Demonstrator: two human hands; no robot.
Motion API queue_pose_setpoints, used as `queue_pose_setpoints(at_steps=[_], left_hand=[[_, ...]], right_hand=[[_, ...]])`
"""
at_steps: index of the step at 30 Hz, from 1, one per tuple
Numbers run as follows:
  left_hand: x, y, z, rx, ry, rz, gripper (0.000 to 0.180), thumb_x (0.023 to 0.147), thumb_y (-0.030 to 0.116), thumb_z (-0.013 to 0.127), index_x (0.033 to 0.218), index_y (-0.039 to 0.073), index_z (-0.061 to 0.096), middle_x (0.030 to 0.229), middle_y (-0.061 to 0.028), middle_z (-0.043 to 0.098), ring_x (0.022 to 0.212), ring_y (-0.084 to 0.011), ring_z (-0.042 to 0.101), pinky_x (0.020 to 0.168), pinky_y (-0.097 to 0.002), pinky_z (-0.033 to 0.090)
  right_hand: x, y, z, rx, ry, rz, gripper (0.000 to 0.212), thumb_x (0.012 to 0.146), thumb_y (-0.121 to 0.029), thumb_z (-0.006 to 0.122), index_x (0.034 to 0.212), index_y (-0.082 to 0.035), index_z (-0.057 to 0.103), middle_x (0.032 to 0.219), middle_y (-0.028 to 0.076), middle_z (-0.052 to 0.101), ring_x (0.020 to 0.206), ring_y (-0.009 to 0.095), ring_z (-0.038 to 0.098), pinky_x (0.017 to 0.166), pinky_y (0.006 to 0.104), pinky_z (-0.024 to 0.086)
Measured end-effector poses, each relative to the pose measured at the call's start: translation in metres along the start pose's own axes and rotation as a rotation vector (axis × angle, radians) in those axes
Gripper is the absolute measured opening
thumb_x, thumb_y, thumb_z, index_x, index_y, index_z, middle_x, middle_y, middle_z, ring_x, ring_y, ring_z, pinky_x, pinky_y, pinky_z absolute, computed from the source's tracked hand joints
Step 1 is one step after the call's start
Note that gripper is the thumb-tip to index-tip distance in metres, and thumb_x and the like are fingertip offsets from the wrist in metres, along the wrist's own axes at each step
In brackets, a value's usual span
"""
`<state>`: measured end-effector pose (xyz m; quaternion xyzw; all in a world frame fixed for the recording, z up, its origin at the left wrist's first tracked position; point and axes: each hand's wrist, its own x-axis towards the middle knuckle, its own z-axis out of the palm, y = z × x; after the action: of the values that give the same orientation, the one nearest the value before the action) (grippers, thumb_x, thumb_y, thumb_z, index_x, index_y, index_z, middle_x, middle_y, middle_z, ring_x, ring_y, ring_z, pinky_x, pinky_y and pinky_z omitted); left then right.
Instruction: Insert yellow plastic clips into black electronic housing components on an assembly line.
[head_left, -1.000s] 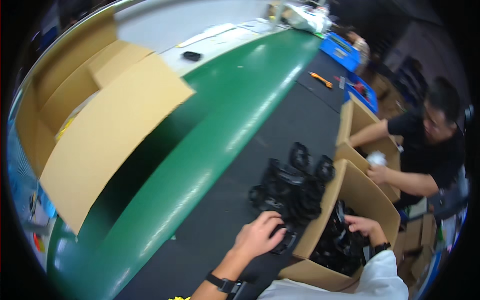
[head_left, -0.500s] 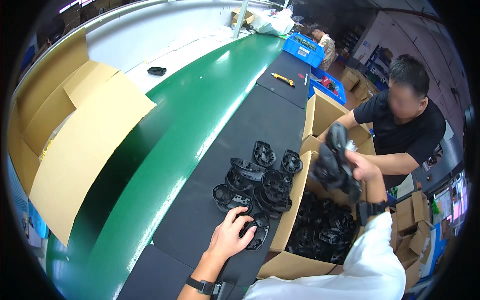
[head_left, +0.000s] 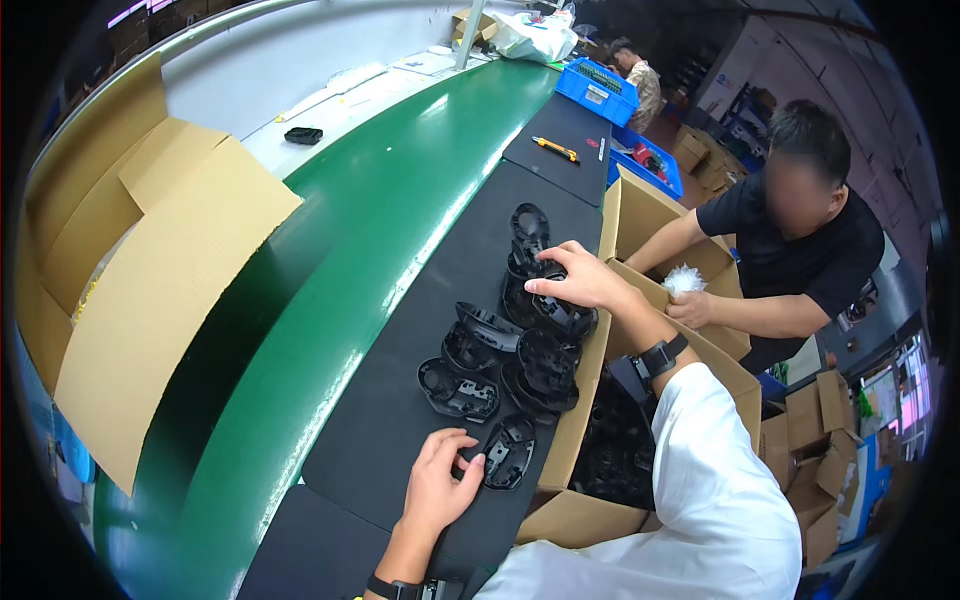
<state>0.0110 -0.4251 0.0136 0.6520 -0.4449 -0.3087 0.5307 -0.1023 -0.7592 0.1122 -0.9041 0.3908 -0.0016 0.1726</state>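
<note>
Several black plastic shells, rounded like mouse housings, lie in a loose pile on a dark mat [head_left: 400, 400]. My right hand [head_left: 585, 278] reaches over the pile's far end, fingers and thumb apart, open, beside an upper shell [head_left: 529, 228]. Its fingertips are at the shells' edges; whether they still touch is unclear. My left hand [head_left: 437, 482] rests low on the mat, open with fingers bent, its thumb beside a hollow shell [head_left: 510, 453]. Another shell [head_left: 458, 390] lies just beyond it. More black parts fill the cardboard box [head_left: 567, 440] under my right arm, partly hidden.
A green conveyor belt [head_left: 330, 290] runs left of the mat. An opened carton [head_left: 180, 270] stands across it. A yellow cutter [head_left: 556, 150] and a blue bin [head_left: 597, 95] are farther off. At right, a co-worker [head_left: 800, 230] handles a white bundle [head_left: 684, 281] over a second box.
My right hand has moved left from above the box to the pile and let go of its black shells there. My left hand has drawn back slightly from the near shell.
</note>
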Motion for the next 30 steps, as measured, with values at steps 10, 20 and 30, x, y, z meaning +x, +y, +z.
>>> queue_pose_setpoints(at_steps=[10,20,30], left_hand=[[0.004,-0.01,0.008,0.02,0.001,0.091,0.023,0.082,0.009,0.07,0.102,-0.001,0.064,0.109,-0.0141,0.061,0.07,-0.0159,0.064,0.059,-0.0269,0.054],[-0.005,-0.032,-0.007,-0.039,0.063,0.079,0.02,0.084,0.01,0.067,0.101,0.001,0.062,0.1,-0.0133,0.06,0.071,-0.0203,0.066,0.065,-0.032,0.054],[-0.09,0.046,-0.055,-0.232,0.062,0.137,0.023,0.09,0.022,0.063,0.097,0.001,0.055,0.092,-0.0128,0.057,0.079,-0.0287,0.063,0.068,-0.0397,0.051]], right_hand=[[-0.026,0.004,-0.007,-0.012,0.078,-0.142,0.074,0.081,-0.051,0.069,0.135,-0.004,0.052,0.138,0.02,0.052,0.128,0.035,0.049,0.107,0.0409,0.04],[-0.122,-0.128,0.016,-0.128,-0.381,-0.694,0.051,0.073,-0.019,0.078,0.12,-0.01,0.061,0.123,0.011,0.062,0.109,0.031,0.06,0.092,0.0405,0.05],[-0.153,-0.126,0.083,-0.379,-0.31,-0.859,0.065,0.057,-0.008,0.079,0.12,-0.007,0.061,0.122,0.011,0.058,0.104,0.032,0.055,0.086,0.0407,0.05]])
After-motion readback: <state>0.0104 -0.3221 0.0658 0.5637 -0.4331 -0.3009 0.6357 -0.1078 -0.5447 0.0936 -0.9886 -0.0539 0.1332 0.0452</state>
